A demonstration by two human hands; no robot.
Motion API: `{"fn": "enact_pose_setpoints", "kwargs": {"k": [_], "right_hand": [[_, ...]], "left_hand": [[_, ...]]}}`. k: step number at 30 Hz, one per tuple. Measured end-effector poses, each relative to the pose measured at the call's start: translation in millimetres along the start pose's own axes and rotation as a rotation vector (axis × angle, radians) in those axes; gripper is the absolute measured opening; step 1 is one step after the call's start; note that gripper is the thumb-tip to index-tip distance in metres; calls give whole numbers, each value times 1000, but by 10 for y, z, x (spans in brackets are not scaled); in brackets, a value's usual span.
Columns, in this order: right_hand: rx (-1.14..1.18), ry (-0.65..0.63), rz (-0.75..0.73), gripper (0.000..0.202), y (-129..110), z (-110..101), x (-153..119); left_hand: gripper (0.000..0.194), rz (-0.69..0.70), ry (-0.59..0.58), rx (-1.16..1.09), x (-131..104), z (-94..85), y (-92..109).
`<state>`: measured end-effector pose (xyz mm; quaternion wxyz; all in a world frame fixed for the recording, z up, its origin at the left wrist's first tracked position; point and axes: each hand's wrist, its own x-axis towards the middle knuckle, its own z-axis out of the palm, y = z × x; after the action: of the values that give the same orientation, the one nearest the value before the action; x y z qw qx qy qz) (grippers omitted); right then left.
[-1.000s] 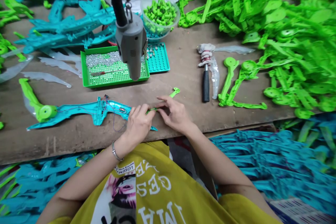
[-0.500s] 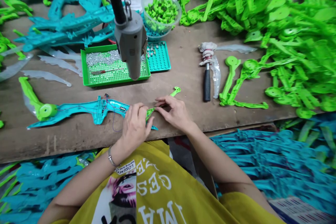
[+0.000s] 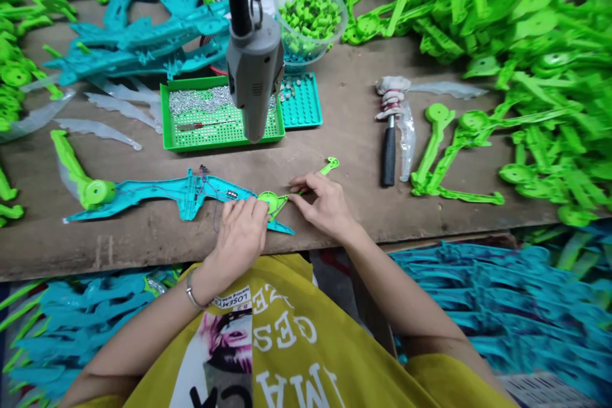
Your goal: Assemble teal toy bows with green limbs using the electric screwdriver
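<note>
The blue shell (image 3: 155, 189) lies on the worktop (image 3: 349, 121), near its front edge, part of its right half hidden beneath the left hand (image 3: 243, 229); from where I stand, I cannot tell whether that grip, its fingers lightly bent, has hold of anything. The shell's long axis runs left to right, roughly along the edge, a pointed tip at either end. A green limb (image 3: 268, 199), disc-shaped over the shell's right end, points rightward and away from the person; the right hand (image 3: 320, 201) covers its middle, grip closed to a pinch on it. Beyond, a hanging grey driver (image 3: 255, 76) screens part of a green tray (image 3: 222, 142).
</note>
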<state>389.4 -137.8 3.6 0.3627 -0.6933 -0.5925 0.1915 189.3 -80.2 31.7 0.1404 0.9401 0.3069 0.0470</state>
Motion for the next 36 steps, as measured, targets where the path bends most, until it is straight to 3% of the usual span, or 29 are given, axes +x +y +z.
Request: {"fn": "enact_pose_setpoints", "kwargs": {"k": [8,18,24,36], "right_hand": [[-16,-8,24,12,-8,4,13],[-62,-87,-22,10,-48,-36,39],[-65,-119,-11,12,-49,-37,38],[-87,-134,-3,11,-53,-51,55]], "left_hand": [[12,-65,-76,111,31,-30,118],[13,-103,-105,36,51,-41,108],[17,-194,-166,18,222,-117,130],[17,-62,-314,-83,422,-146,-30]]}}
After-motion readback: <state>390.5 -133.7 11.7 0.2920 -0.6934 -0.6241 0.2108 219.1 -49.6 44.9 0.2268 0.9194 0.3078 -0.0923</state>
